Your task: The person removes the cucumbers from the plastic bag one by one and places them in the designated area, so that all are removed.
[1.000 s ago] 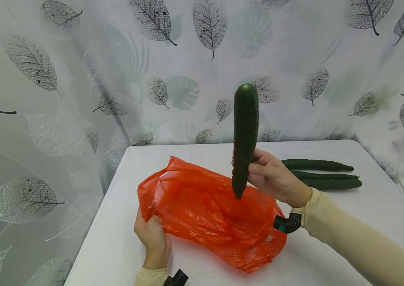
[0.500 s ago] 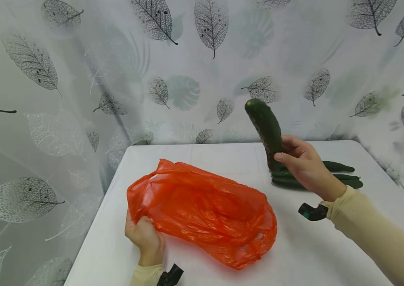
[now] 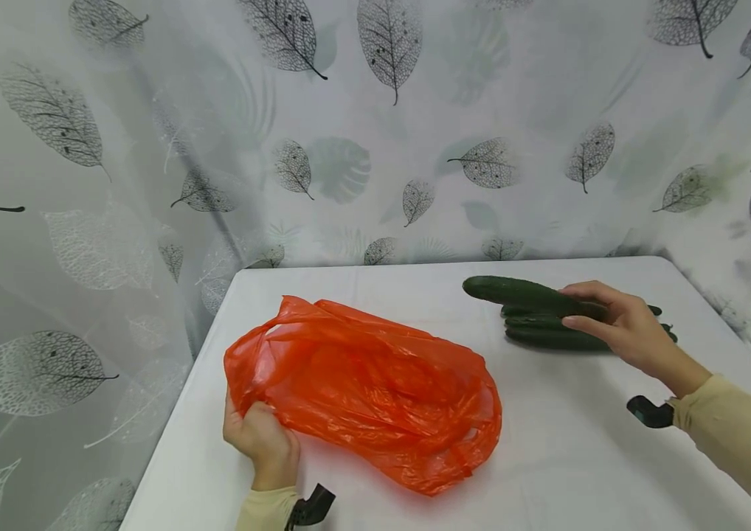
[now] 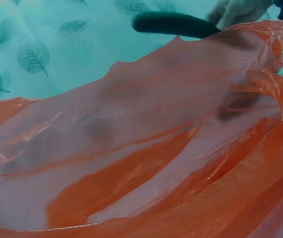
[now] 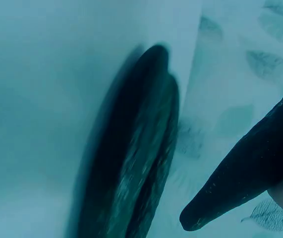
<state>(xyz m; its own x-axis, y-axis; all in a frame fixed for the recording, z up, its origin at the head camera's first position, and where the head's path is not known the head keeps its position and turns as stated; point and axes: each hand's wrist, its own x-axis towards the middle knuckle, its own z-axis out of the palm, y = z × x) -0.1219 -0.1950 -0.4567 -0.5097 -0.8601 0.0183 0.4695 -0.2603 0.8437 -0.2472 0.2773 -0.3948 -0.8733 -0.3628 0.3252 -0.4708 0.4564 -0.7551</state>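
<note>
My left hand [image 3: 261, 441] grips the near left edge of a crumpled orange-red plastic bag [image 3: 375, 383], with its fingertips hidden behind the film. At the right, my right hand [image 3: 634, 332] pinches a dark green cucumber [image 3: 511, 290] between thumb and fingers, and it points left, nearly level. Just below it in the head view, other cucumbers [image 3: 548, 339] lie side by side on the table, partly covered by the hand. The right wrist view has the held cucumber [image 5: 245, 158] slanting at the right, apart from the lying pair [image 5: 136, 153]. Thin film of the bag [image 4: 146, 139] fills most of the left wrist view.
A white table [image 3: 575, 442] carries everything, its back edge close to a hanging leaf-patterned curtain [image 3: 349, 147]. The same curtain continues along the left and right sides. Dark wrist-worn cameras [image 3: 312, 505] sit on both wrists.
My right hand has carried the cucumber from over the bag to the right, tipping it from upright to nearly level above the other cucumbers. My left hand and the bag shifted slightly left.
</note>
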